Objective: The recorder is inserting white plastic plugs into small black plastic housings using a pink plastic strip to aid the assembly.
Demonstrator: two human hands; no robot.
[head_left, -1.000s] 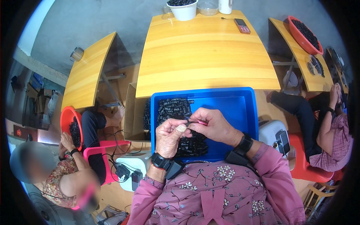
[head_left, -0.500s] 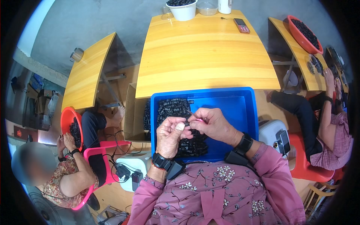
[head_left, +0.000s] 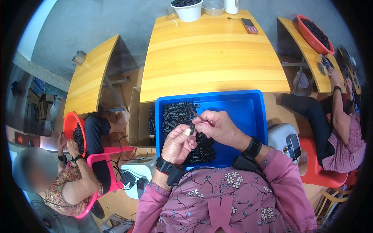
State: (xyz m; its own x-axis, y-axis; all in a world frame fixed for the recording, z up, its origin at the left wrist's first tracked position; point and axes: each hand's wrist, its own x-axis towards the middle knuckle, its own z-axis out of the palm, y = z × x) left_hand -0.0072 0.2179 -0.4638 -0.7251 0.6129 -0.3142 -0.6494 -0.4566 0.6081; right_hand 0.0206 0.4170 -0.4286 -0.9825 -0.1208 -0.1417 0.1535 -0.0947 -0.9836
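Observation:
Both my hands meet above a blue tray (head_left: 258,116) in front of my lap. My left hand (head_left: 179,143) is closed, thumb against fingertips, pinching a small black part (head_left: 192,126) mostly hidden by the fingers. A light covering shows on the left thumb. My right hand (head_left: 221,126) closes on a slim tool with a pink handle (head_left: 209,122). Its thin dark end points up and left, close to the left fingertips; its exact kind is unclear. Below the hands, many small black parts (head_left: 176,114) lie heaped in the tray's left side.
Beyond the tray stands a yellow wooden table (head_left: 213,54), with a white bucket (head_left: 190,12) of black pieces and a phone (head_left: 249,26). A cardboard box (head_left: 136,116) sits left of the tray. People work at both sides, near red basins (head_left: 69,126).
My left hand has turned slightly and its fingers have shifted at the black part. My right hand has barely moved. The person at the right has reached farther over their table.

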